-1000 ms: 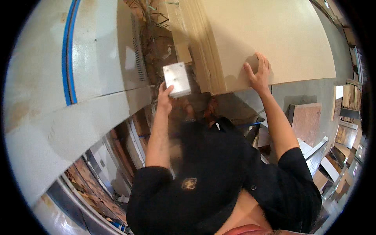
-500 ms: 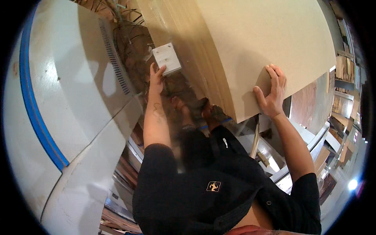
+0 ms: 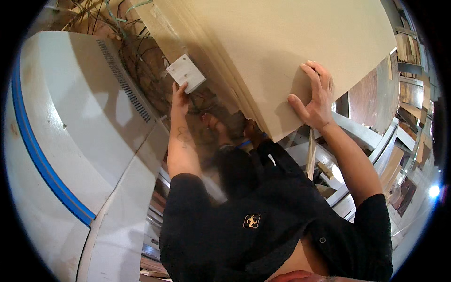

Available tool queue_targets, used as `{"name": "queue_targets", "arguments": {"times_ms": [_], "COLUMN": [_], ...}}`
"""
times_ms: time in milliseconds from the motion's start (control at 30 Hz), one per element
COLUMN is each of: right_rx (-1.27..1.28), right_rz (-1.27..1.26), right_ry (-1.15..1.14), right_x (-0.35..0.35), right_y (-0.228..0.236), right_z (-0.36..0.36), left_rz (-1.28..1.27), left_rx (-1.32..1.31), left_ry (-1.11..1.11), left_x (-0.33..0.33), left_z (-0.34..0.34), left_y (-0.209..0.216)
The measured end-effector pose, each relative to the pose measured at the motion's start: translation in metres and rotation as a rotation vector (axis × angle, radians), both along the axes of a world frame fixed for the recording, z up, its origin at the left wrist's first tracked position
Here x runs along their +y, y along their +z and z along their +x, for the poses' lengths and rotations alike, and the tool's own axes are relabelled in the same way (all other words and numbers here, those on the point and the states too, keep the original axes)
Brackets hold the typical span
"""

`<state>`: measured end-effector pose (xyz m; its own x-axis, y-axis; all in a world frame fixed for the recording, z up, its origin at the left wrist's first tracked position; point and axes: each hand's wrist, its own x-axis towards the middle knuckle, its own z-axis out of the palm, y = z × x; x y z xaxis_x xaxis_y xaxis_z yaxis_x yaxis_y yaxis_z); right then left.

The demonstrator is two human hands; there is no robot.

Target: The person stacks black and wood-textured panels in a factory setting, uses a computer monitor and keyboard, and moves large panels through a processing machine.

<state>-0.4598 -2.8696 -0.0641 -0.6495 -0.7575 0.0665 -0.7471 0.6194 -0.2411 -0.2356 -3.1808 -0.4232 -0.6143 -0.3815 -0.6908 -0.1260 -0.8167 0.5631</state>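
Note:
A small square white block (image 3: 186,70), marked with a few dark spots, is gripped at its near edge by my left hand (image 3: 179,97). The thumb lies on its upper face; the other fingers are partly hidden. It is held beside the layered edge of a tall stack of tan boards (image 3: 244,42). On the top board, near its close right corner, my right hand (image 3: 317,97) rests with fingers stretched and thumb apart, holding nothing.
At left stands a large pale machine or cabinet (image 3: 75,127) with a vent grille and a blue strip (image 3: 42,174). Tangled cords or twigs (image 3: 127,37) lie at the back of the narrow gap, where my feet stand. Wood offcuts and metal frames (image 3: 361,134) crowd the right.
My left hand has moved the white block a little to the left, and the block looks turned. The view has shifted slightly; my right hand stays on the top board.

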Motion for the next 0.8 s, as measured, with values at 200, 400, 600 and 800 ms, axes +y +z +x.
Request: {"name": "queue_targets", "arguments": {"times_ms": [200,400,600,800], "right_rx": [-0.028,-0.025,-0.212,-0.753], "right_rz": [-0.079,-0.095,-0.404,-0.895], "right_ry": [0.005,-0.027,0.003,0.008], "right_x": [0.001,0.022,0.035,0.148], "right_y": [0.002,-0.012,-0.018,0.012], "right_z": [-0.001,-0.005,-0.005,-0.064], "left_rz": [-0.008,-0.119,-0.773,-1.459], "left_rx": [-0.134,-0.284,-0.32,-0.037], "left_ry": [0.105,0.2,0.357,-0.042], "left_x": [0.001,0.046,0.04,0.17], "left_z": [0.025,0.051,0.025,-0.168], "left_y": [-0.012,0.079,0.211,0.408]}}
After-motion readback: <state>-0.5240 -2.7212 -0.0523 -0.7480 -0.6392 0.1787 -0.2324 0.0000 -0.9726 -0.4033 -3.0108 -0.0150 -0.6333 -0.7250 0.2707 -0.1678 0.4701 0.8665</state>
